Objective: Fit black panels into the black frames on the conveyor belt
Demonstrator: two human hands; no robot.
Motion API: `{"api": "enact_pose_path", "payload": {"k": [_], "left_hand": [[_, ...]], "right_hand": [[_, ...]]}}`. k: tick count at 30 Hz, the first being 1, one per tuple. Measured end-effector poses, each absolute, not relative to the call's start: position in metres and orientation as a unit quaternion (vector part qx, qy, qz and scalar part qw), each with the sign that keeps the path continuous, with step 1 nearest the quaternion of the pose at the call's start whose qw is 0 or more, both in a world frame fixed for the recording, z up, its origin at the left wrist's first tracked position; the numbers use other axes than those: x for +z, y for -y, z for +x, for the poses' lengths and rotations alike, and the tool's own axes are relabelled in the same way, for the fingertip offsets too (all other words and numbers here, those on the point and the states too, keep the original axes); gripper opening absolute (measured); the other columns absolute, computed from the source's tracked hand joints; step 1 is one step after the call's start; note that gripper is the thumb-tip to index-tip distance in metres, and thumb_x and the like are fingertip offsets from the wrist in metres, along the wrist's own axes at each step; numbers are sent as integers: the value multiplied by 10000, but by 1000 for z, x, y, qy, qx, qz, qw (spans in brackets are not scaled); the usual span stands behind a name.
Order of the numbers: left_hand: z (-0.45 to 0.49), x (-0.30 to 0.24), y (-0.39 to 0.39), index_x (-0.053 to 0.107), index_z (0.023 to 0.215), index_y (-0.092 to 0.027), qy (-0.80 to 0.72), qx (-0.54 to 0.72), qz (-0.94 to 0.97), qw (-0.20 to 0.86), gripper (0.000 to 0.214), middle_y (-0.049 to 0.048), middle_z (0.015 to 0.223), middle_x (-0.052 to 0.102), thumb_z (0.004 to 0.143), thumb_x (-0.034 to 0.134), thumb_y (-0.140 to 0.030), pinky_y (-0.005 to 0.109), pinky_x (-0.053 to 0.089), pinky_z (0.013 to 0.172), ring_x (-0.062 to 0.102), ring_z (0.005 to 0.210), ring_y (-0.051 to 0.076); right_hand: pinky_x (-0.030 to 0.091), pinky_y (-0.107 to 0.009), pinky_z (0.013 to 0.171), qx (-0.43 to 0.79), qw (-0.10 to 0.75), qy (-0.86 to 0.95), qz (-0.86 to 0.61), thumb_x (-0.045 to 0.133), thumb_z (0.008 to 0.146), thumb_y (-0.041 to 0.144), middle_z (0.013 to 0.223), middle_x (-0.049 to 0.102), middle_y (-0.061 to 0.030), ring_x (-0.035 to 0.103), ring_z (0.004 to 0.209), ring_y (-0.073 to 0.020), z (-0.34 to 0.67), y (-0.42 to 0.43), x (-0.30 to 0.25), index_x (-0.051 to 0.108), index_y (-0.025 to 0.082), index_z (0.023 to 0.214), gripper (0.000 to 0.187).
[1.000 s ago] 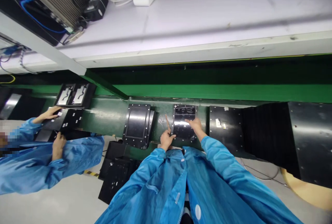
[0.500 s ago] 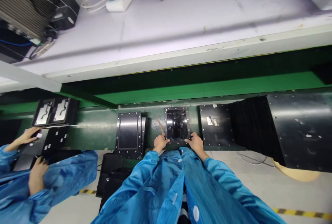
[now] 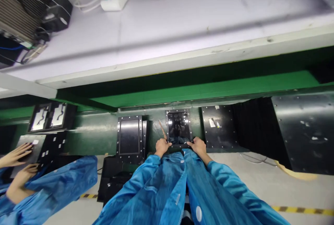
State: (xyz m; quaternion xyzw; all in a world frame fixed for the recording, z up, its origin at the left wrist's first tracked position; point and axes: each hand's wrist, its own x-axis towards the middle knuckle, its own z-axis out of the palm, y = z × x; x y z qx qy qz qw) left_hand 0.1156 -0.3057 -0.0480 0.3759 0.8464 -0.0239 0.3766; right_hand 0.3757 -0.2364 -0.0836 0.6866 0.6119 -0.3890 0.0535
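Observation:
A small glossy black plate [image 3: 179,127] with a row of holes round its rim lies on the green conveyor belt [image 3: 96,133] straight ahead. My left hand [image 3: 161,146] is closed on the plate's near left corner and also holds a thin wooden stick [image 3: 162,130] that points away from me. My right hand [image 3: 198,145] grips the plate's near right corner. Both arms wear blue sleeves.
A larger black plate [image 3: 129,136] lies left of mine, another with white stickers [image 3: 218,126] to the right, then a big black panel [image 3: 305,131]. A co-worker's hands [image 3: 15,155] rest on a plate at far left. Black trays [image 3: 114,176] are stacked below the belt. A white shelf [image 3: 182,26] carries a power strip.
My right hand came off the plate's surface and back to its near right corner; both hands now hold the near edge. The co-worker's hands shifted on their plate.

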Motion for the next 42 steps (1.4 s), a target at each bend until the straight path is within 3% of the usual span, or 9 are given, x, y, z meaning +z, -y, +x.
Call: {"api": "enact_pose_path", "payload": {"k": [4,7,10,19,24,30,36,39,42], "left_hand": [[107,-35,295,788,857,-229,-839,-29,399,367,268,137,1004,800,801,851,-483,369,544,916,751,1076,326],[97,-25,252,748,1211,-240,-841,78,448,293,376,124,1157,774,893,777,-438,358,523,982,723,1137,288],[85,-19,192,605,1451,-238,-823,161,483,252,595,131,1341,697,898,782,-371,327,491,1035,686,1208,251],[62,-44,115,747,992,-223,-817,194,455,296,297,-7,853,730,774,895,-360,245,430,795,694,886,185],[61,-53,121,738,989,-218,-811,203,464,292,290,-23,774,691,804,862,-405,238,386,730,665,792,172],[67,-41,109,739,960,-234,-818,218,448,286,266,13,839,724,806,866,-409,280,464,823,705,905,220],[77,4,126,764,1030,-231,-826,248,454,222,185,124,1183,724,851,796,-266,418,496,1060,660,1186,301],[66,18,188,675,1356,-223,-861,260,431,72,468,191,1568,511,896,736,-283,561,321,1247,393,1525,373],[41,24,262,449,1603,-168,-926,200,319,27,920,269,1729,246,815,832,-451,709,186,1259,106,1628,491]], "right_hand": [[495,-329,802,-366,77,-675,636,789,846,531,1049,777,-126,741,1002,-291,371,210,-74,727,219,1091,401],[501,-325,906,-328,-23,-707,626,704,935,507,1306,704,-154,710,1117,-269,348,158,-63,607,202,1409,572],[488,-320,939,-310,-79,-728,606,676,965,445,1438,598,-162,696,1123,-247,324,98,-50,535,216,1511,609],[428,-296,795,-346,-58,-762,545,733,914,421,967,720,-45,687,925,-241,329,39,-58,649,242,1241,383],[428,-305,777,-363,-60,-763,532,673,933,461,854,707,-24,692,866,-250,329,40,-61,645,260,1194,331],[477,-345,796,-321,-58,-762,560,540,987,530,886,729,-55,722,903,-282,324,35,-61,651,268,1160,334],[518,-403,867,-272,-15,-780,563,483,1000,552,1064,754,-129,733,1059,-334,312,28,-50,617,223,1333,488],[515,-428,911,-261,-19,-769,583,473,1001,516,1139,748,-159,718,1114,-346,311,45,-56,526,181,1495,600],[511,-439,959,-281,-36,-741,609,491,984,471,1178,746,-172,687,1191,-353,320,73,-69,503,138,1529,639]]}}
